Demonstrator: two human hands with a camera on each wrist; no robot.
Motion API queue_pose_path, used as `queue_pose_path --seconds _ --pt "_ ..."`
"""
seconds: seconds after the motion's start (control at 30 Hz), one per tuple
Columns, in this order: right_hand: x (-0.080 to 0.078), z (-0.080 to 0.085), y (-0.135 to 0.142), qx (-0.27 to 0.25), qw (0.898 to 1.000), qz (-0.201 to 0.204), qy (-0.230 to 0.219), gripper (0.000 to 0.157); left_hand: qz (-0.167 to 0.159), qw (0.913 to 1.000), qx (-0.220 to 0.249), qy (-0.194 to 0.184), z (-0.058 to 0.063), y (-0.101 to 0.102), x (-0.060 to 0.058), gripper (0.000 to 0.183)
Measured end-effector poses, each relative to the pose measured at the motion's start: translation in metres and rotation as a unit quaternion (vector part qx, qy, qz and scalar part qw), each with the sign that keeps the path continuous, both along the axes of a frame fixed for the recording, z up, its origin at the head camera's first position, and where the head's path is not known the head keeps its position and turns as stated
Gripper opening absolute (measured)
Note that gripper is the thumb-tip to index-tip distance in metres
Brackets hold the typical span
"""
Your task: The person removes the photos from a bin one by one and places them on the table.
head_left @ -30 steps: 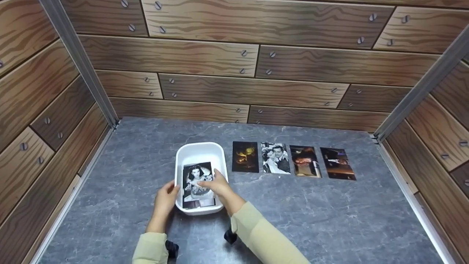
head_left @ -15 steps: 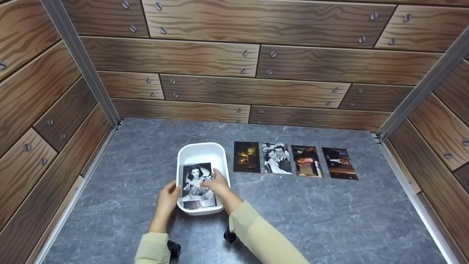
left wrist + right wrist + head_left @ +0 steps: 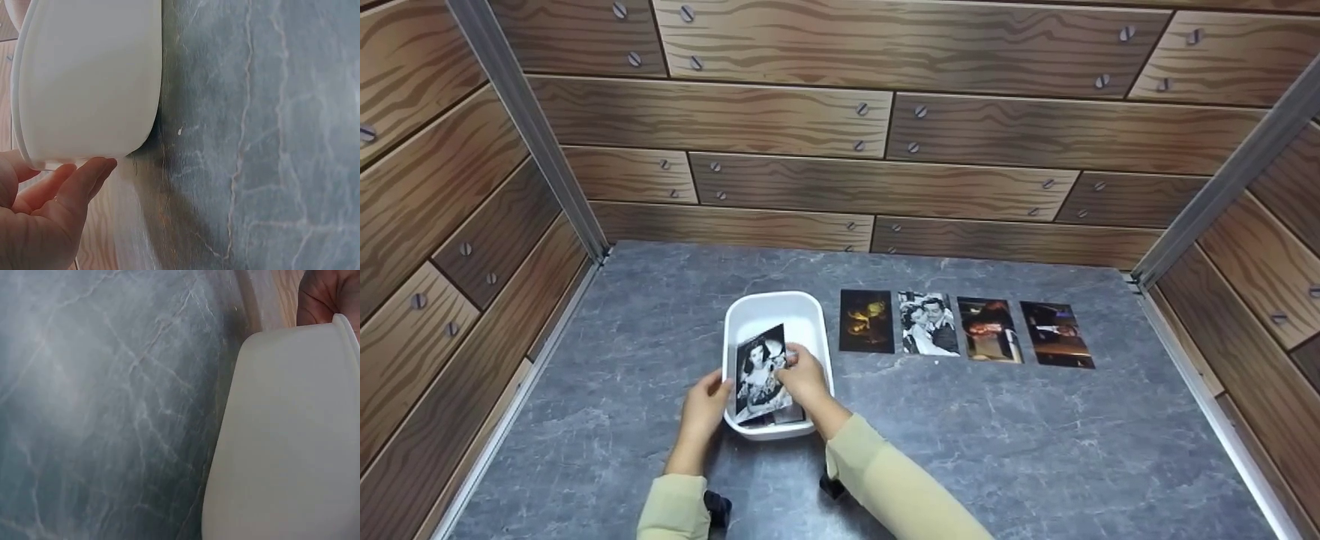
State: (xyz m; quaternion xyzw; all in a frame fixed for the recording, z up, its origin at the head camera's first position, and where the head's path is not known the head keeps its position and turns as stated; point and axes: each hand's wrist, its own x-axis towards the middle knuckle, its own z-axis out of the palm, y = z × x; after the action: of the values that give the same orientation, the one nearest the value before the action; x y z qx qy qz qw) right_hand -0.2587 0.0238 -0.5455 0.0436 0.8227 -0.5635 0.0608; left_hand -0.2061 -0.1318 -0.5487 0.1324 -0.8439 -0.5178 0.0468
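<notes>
In the head view, a white plastic tub (image 3: 772, 301) holds several photo prints. My right hand (image 3: 808, 381) reaches in over its right side and pinches the top black-and-white photo print (image 3: 757, 379) of a dark-haired person by its right edge. That print is tilted, its right side raised, and another print (image 3: 789, 415) shows beneath it. On the tub's left side my left hand (image 3: 703, 406) grips the wall. The left wrist view has the left hand (image 3: 50, 211) with fingers under the rim, against the tub wall (image 3: 90, 90). The right wrist view mostly shows the tub's outside (image 3: 287, 433).
Right of the tub, a row of photo prints lies flat: a dark golden one (image 3: 866, 321), a black-and-white couple (image 3: 928, 324), and two darker colour ones, the nearer (image 3: 988, 330) and the end one (image 3: 1056, 334). Wood-patterned walls (image 3: 780, 120) enclose the grey marbled table (image 3: 997, 450).
The top print, lying flat before, has its right edge lifted and has turned askew in my right hand's fingers. My left hand stays on the tub.
</notes>
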Motion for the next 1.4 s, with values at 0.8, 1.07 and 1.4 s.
queue_pose_path --seconds 0.8,1.07,1.4 --pt "-0.016 -0.013 0.214 -0.233 0.971 -0.051 0.016 0.039 -0.003 0.9999 -0.004 -0.013 0.003 0.000 -0.002 0.040" --pt "0.028 -0.028 0.237 -0.158 0.981 -0.082 -0.079 0.047 -0.002 0.9999 0.003 -0.010 0.002 0.000 -0.003 0.040" --pt "0.027 -0.052 0.231 -0.059 0.993 -0.085 -0.052 0.048 -0.006 0.9999 0.001 -0.014 0.002 -0.001 -0.001 0.040"
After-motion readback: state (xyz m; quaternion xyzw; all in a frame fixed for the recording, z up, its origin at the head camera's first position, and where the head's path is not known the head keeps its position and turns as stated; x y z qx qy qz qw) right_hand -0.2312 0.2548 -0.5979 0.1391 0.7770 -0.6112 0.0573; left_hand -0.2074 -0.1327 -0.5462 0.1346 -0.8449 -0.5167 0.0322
